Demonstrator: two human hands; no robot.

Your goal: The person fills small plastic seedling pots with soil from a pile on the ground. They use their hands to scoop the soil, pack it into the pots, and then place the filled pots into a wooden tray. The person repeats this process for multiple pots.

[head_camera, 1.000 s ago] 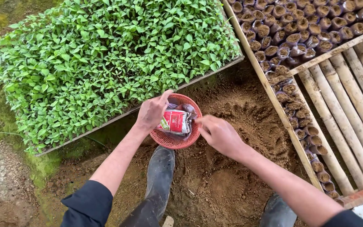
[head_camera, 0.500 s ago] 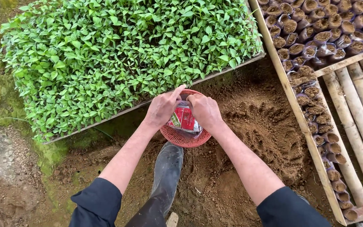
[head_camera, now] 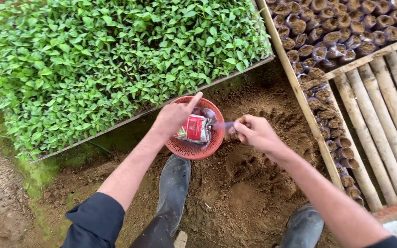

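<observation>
A small round red plastic basket (head_camera: 194,149) sits on loose brown soil by my boots. Inside it lies a red and white packet (head_camera: 193,129) among crumpled clear plastic. My left hand (head_camera: 172,118) rests on the basket's far left rim and holds the packet's edge. My right hand (head_camera: 255,133) is just right of the basket, fingers pinched on a thin clear plastic sleeve (head_camera: 223,125) drawn out sideways from it.
A dense bed of green seedlings (head_camera: 116,59) fills the upper left behind a board edge. A wooden frame (head_camera: 299,92) on the right holds several soil-filled plastic pots (head_camera: 327,41) and bamboo poles (head_camera: 382,119). My two dark rubber boots (head_camera: 173,183) stand on the soil.
My right hand left the packet in the basket and drew back to the right, now pinching a thin plastic sleeve. My left hand stayed on the basket.
</observation>
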